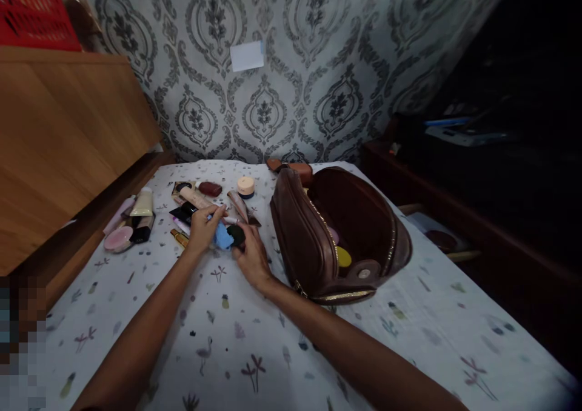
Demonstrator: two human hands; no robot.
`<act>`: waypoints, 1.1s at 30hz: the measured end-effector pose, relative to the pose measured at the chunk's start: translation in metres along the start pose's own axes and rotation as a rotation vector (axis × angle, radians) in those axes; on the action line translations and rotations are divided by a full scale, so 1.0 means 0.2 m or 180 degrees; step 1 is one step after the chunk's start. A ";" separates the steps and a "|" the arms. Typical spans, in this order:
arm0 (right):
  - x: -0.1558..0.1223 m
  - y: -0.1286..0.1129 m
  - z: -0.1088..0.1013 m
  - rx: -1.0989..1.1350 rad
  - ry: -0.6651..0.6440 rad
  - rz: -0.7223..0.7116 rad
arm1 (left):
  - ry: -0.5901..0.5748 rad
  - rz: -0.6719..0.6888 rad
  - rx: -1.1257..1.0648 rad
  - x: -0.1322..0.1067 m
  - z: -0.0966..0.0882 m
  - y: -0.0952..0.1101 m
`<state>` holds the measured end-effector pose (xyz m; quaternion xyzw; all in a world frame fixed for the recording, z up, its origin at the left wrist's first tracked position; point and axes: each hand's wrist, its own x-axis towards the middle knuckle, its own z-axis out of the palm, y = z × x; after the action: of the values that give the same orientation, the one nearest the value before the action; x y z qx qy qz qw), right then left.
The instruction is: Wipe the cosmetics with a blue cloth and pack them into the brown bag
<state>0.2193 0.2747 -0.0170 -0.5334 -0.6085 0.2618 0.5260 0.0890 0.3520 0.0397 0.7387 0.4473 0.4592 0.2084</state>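
My left hand (204, 228) pinches a crumpled light-blue cloth (222, 236) above the patterned sheet. Close beside it, my right hand (253, 256) has its fingers closed around a small dark green-black round item (236, 235), whose kind I cannot make out. The cloth and the dark item touch or nearly touch. Cosmetics lie just beyond the hands: a dark red bottle (210, 188), a cream-lidded jar (246, 187), a beige tube (193, 196) and a pinkish tube (237, 206). A gold tube (179, 237) lies left of my left hand.
A brown zippered bag (304, 241) stands open on the right, with a yellow round item (344, 257) inside. Further left are a pink round compact (119, 239) and a cream tube (142, 202). A wooden cabinet (73, 114) borders the left; patterned wallpaper (264, 114) rises behind.
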 end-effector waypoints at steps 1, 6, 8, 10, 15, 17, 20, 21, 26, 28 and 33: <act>0.00 -0.01 0.00 -0.0087 -0.0030 0.0082 | 0.0134 -0.0016 -0.0011 0.00 0.00 0.01; 0.00 -0.04 0.01 -0.0433 -0.0103 0.0187 | 0.0351 0.0086 0.0062 -0.02 -0.01 0.09; -0.01 -0.03 0.02 -0.0477 -0.0059 0.0115 | 0.0046 0.0273 0.0155 -0.07 0.00 0.12; 0.00 -0.01 0.02 -0.0488 -0.0025 0.0008 | -0.0375 0.0502 0.0281 -0.13 0.02 0.13; 0.00 0.02 0.03 -0.0478 -0.0075 -0.0160 | -0.0947 0.0754 0.0933 -0.23 -0.01 0.10; 0.01 0.02 0.02 -0.0496 -0.0103 -0.0190 | -0.0980 0.0743 0.1212 -0.23 -0.02 0.07; 0.01 0.02 0.02 -0.0528 -0.0141 -0.0205 | -0.0901 0.0655 0.1303 -0.23 -0.01 0.05; 0.01 0.01 0.01 -0.0542 -0.0149 -0.0200 | -0.0876 0.0630 0.1305 -0.22 -0.01 0.04; 0.01 0.01 0.01 -0.0602 -0.0147 -0.0152 | -0.0725 0.0584 0.1172 -0.20 0.01 0.02; 0.01 0.02 0.02 -0.0624 -0.0148 -0.0177 | -0.0640 0.0603 0.1097 -0.19 0.01 0.01; 0.01 0.05 0.03 -0.0609 -0.0113 -0.0343 | -0.0459 0.0650 0.0973 -0.20 0.01 -0.02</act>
<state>0.2177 0.2801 -0.0270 -0.5430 -0.6677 0.1834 0.4751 0.0812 0.3204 0.0166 0.8342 0.4185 0.3507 0.0776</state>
